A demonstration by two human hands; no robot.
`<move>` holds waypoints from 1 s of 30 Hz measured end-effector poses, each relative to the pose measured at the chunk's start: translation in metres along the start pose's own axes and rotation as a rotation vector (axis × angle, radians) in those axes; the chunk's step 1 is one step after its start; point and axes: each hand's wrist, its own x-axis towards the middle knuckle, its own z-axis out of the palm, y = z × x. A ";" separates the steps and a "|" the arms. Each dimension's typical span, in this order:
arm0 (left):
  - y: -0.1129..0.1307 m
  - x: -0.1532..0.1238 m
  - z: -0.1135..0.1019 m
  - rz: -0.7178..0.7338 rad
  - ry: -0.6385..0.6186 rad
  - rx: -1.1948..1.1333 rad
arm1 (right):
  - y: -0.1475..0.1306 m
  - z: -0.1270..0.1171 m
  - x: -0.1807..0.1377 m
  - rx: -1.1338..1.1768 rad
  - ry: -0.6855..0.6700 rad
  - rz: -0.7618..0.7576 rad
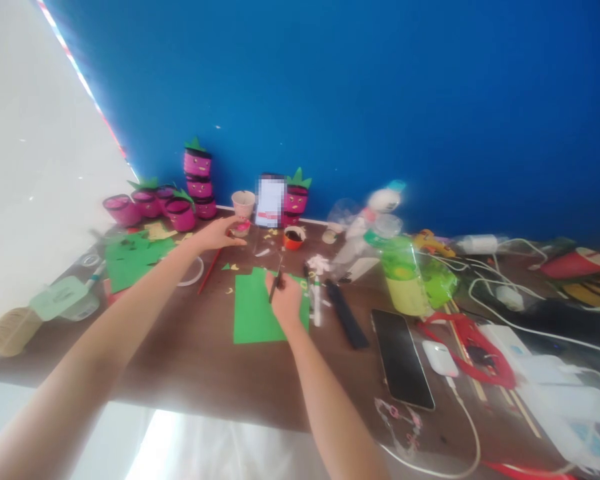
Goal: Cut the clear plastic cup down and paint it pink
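My left hand (221, 235) reaches to a small pink-topped pot (241, 229), thumb and fingers apart beside it. Whether they touch it I cannot tell. On a green paper sheet (250, 317) rests my right hand (286, 299), closed on a slim dark stick-like tool (275, 285); blur hides its exact kind. An orange-red cup (294, 239) with dark contents stands just beyond. Yellow and green paper scraps lie around, and a red stick (209, 272) lies below my left hand.
Magenta cups with faces and green paper leaves (199, 187) stand by the blue wall. A lit phone (271, 200) leans near a pale paper cup (243, 203). At right lie a dark phone (403, 359), a yellow-green container (405, 280), a white charging case (440, 359) and cables.
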 end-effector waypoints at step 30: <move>0.031 -0.039 0.111 -0.135 0.224 -1.303 | -0.005 -0.020 0.013 0.439 0.075 0.127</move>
